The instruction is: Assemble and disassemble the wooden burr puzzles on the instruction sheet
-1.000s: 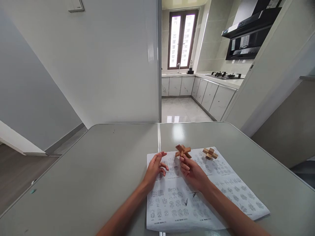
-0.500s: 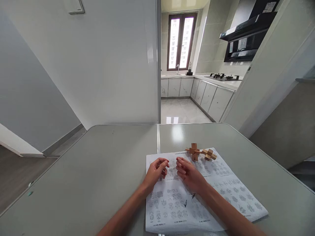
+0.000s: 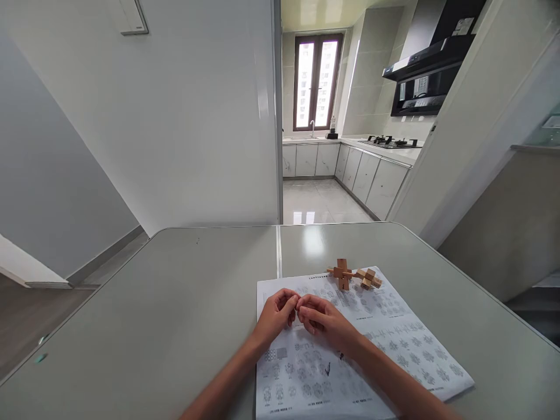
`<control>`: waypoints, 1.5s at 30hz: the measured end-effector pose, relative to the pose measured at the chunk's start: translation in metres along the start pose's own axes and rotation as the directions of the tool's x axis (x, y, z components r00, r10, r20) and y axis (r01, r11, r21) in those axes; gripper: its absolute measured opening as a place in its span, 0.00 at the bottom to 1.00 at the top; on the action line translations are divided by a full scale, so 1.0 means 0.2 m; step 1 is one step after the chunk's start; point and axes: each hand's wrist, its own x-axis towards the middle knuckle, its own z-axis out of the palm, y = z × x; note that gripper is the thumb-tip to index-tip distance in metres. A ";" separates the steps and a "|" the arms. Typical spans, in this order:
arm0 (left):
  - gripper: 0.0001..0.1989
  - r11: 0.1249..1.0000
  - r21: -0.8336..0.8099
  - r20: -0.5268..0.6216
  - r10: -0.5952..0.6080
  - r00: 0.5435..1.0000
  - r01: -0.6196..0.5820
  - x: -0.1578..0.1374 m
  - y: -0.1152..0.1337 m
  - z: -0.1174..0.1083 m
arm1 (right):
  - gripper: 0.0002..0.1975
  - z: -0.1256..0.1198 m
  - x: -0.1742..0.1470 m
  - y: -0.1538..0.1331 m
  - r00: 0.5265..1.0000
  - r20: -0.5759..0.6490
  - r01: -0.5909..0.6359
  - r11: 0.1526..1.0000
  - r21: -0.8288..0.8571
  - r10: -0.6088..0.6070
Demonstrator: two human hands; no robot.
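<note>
Above a printed sheet (image 3: 315,373) covered in small diagrams, my left hand (image 3: 279,310) is closed, thumb against curled fingers. My right hand (image 3: 326,319) meets it with bent, closed fingers, and the fingertips of both touch or nearly touch. Anything between them is hidden or too small to name. Beyond my right hand, at the sheet's top edge, lies a cross-shaped wooden interlocking puzzle (image 3: 342,273). Beside it on the right is a second, smaller wooden puzzle (image 3: 368,278) with several blocks sticking out.
The sheet lies on a grey-green table (image 3: 153,326) with a seam (image 3: 279,251) down its middle. A small green bit (image 3: 41,357) is at the left edge. Past the table are a white wall (image 3: 196,116) and a kitchen with a stove (image 3: 389,142).
My right hand has moved left, so its fingertips now meet those of my left hand. The wooden puzzles keep their places on the sheet. The view has shifted slightly.
</note>
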 end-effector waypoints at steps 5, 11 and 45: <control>0.20 1.000 0.009 -0.011 0.011 1.000 -0.011 0.00 0.00 0.00 | 0.20 0.00 0.01 0.02 0.999 0.053 0.005 1.000 0.016 -0.006; 0.22 1.000 0.025 -0.027 -0.004 1.000 0.004 0.00 -0.01 -0.01 | 0.17 -0.01 0.03 0.06 0.996 0.085 0.027 0.998 0.050 -0.032; 0.22 0.997 0.074 -0.035 0.017 0.999 -0.014 0.02 -0.01 -0.04 | 0.13 -0.03 0.05 0.10 0.988 0.141 0.050 0.996 0.073 -0.060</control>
